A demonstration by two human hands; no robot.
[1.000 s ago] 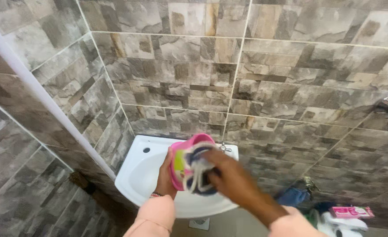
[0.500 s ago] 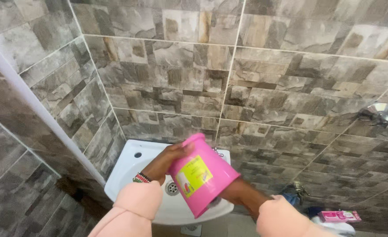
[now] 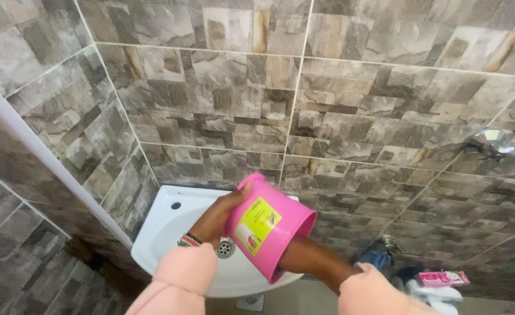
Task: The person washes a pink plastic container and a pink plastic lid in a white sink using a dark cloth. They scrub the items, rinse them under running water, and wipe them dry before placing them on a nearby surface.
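Note:
My left hand [image 3: 214, 219] grips the closed bottom end of a small pink plastic bucket [image 3: 284, 224] with a yellow label, held tilted on its side over a white wall sink [image 3: 164, 224]. The bucket's open mouth faces down and to the right. My right forearm [image 3: 313, 262] runs into that mouth, and the right hand itself is hidden inside the bucket. A beaded bracelet sits on my left wrist, and both arms wear peach sleeves.
The sink's metal drain [image 3: 225, 249] shows below the bucket. Stone-look tiles cover the walls, with a white pipe [image 3: 47, 157] slanting down the left wall and a chrome tap [image 3: 488, 143] at right. A pink box [image 3: 441, 278], white cloths and a blue item [image 3: 371, 256] lie at the lower right.
A second ago my right hand held a white and dark cloth at the bucket's mouth. The bucket has since turned mouth-down to the right, and my right hand has gone inside it.

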